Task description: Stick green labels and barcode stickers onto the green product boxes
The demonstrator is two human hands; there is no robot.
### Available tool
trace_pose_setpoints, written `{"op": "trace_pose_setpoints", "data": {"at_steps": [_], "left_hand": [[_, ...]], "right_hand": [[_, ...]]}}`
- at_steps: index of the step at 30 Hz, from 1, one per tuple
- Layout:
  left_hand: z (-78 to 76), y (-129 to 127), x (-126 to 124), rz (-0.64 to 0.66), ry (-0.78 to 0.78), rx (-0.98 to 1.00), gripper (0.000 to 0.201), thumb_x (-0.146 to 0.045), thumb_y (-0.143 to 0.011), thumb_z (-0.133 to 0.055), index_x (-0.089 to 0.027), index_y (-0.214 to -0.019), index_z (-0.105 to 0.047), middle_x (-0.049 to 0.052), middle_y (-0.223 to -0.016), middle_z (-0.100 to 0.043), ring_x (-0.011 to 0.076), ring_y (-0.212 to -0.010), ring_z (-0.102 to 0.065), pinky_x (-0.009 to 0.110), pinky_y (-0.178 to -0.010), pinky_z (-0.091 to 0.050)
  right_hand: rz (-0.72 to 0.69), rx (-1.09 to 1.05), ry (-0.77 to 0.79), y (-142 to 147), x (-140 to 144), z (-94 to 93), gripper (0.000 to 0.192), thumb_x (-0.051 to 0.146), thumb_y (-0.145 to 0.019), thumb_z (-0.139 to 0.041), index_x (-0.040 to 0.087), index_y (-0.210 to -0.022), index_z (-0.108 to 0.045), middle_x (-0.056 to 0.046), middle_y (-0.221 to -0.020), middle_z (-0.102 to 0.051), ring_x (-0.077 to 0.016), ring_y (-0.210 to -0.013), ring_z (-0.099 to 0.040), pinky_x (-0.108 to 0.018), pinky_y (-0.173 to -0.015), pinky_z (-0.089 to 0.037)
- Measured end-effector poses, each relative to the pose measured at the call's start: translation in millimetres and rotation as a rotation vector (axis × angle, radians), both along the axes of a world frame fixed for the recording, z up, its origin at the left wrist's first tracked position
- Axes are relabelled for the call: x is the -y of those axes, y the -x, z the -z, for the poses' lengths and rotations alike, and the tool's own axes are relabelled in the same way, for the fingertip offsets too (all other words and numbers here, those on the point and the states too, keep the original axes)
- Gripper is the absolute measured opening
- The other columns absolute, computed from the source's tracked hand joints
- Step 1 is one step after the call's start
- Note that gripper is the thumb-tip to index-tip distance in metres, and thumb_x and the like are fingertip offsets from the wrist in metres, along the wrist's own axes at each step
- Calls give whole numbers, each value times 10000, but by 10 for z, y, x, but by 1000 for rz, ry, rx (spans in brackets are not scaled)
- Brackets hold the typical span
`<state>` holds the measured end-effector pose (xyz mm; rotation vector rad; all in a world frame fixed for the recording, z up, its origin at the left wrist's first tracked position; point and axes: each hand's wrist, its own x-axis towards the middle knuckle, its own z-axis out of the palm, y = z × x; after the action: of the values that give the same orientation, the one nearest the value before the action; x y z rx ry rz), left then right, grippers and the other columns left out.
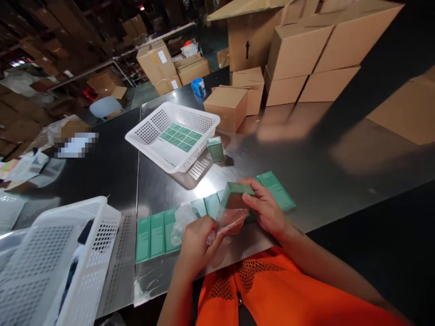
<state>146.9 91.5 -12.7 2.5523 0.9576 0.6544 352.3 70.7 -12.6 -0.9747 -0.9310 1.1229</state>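
Note:
In my right hand [267, 208] is a small green box [234, 190], tilted, with the thumb on its near top edge and fingers around its side. My left hand [199, 242] is closed on crumpled clear plastic film [183, 219]. Part of this film stretches across to the near end of the box. Beneath and beside my hands, flat green boxes [157, 233] lie in a row along the table's near edge. Further green boxes [277, 190] stick out past my right hand. Another film-wrapped green box [215, 150] stands upright beyond my hands.
A white perforated basket [166, 163] holds green boxes [181, 136] in a grid. At left, a second white basket [105, 213] contains dark and pale items. Cardboard boxes [227, 106] and a blue tape roll [197, 87] stand at the back of the dark metal table [306, 167].

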Motion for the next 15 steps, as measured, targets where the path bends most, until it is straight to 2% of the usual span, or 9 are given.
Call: {"op": "trace_pose_setpoints", "data": {"at_steps": [3, 4, 6, 8, 9, 11, 12, 13, 15], "left_hand": [[-45, -8, 58, 59, -73, -5, 232, -249, -927, -550, -208, -704, -504, -14, -637, -547, 135, -566, -557, 240, -537, -393], [-54, 13, 81, 72, -85, 19, 220, -225, -915, -553, -206, -700, -510, 7, -700, -587, 139, -606, -587, 240, -564, -424], [-66, 95, 125, 91, -84, 120, 202, -175, -882, -562, -198, -686, -519, 75, -965, -673, 139, -695, -643, 249, -639, -487], [-83, 211, 161, 135, -48, 234, 177, -134, -849, -561, -196, -684, -542, 99, -1182, -670, 151, -770, -684, 264, -699, -525], [-95, 270, 176, 167, -7, 280, 174, -121, -838, -554, -203, -684, -548, 84, -1163, -690, 158, -770, -693, 267, -691, -530], [-124, 362, 203, 254, 115, 362, 190, -128, -837, -540, -219, -671, -517, 26, -888, -728, 160, -678, -680, 265, -607, -509], [-138, 389, 216, 282, 183, 398, 210, -152, -846, -539, -224, -657, -481, -1, -728, -685, 157, -613, -654, 265, -560, -482], [-149, 402, 232, 282, 247, 429, 246, -193, -861, -539, -224, -642, -432, -19, -619, -616, 150, -548, -611, 265, -519, -445], [-158, 393, 274, 222, 341, 450, 332, -345, -893, -533, -222, -633, -367, -28, -549, -509, 139, -478, -524, 277, -486, -389]], "right_hand": [[135, -282, 171, -88, -46, -14, 454, 643, -710, -768, 232, -810, -602, 26, -708, -587, -152, -625, -543, -280, -592, -453], [220, -330, 207, -166, -73, -9, 497, 683, -675, -767, 234, -785, -583, 26, -681, -580, -156, -602, -537, -286, -569, -455], [414, -343, 250, -423, -129, 24, 575, 769, -629, -731, 239, -782, -567, 20, -655, -573, -169, -583, -538, -304, -544, -468], [577, -208, 253, -800, -158, 89, 638, 821, -614, -688, 239, -858, -593, 5, -696, -600, -182, -618, -563, -317, -563, -490], [630, -76, 243, -1009, -160, 132, 663, 829, -625, -668, 241, -925, -606, -1, -737, -618, -186, -649, -579, -320, -587, -502], [639, 291, 276, -1398, -147, 235, 691, 817, -709, -594, 251, -1106, -594, -9, -800, -646, -192, -690, -599, -317, -603, -502], [589, 454, 323, -1554, -140, 290, 671, 803, -768, -529, 245, -1135, -591, -14, -790, -649, -194, -681, -599, -321, -598, -500], [543, 568, 358, -1671, -137, 343, 633, 771, -798, -518, 233, -1119, -609, -24, -780, -654, -199, -678, -600, -331, -608, -502], [451, 717, 400, -1787, -142, 439, 518, 683, -810, -578, 209, -997, -670, -50, -775, -665, -218, -707, -606, -371, -684, -512]]}}
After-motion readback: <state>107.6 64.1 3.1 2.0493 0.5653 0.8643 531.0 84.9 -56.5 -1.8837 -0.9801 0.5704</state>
